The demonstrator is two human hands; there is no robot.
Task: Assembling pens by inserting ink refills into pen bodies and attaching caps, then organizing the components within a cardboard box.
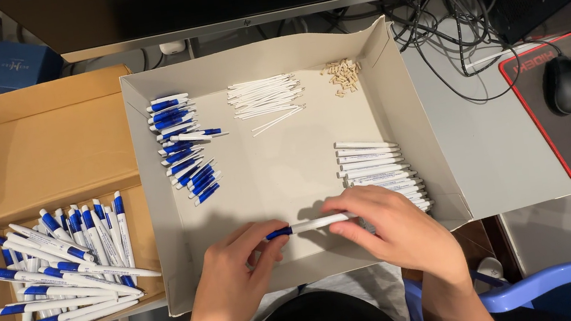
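Clearly, both hands were closed on one pen (308, 225), held level just above the floor of the shallow grey tray (279, 169). The left hand (232, 282) pinched the blue end between thumb and fingertips, while the right hand (387, 232) wrapped its fingers over the white barrel; each grip was tight on its own half, a hold that would suit pushing or twisting the two halves against each other. The pen sat near the tray's front edge, close to the body, where both wrists could rest low.

Around it the parts lay sorted by kind, probably so that each could be picked up without searching. Just beside the right hand was a stack of white barrels (377, 166), within easy reach of that hand. Farther back lay a row of blue caps (181, 142) on the left, a bundle of thin white refills (265, 97) in the middle, and a small heap of tan bits (343, 75) in the far corner.

To the left of the tray, an open cardboard box (34, 145) held a loose pile of whole blue-and-white pens (64, 269). On the bench to the right were a black mouse (565, 84) on its pad and a tangle of cables (445, 16).
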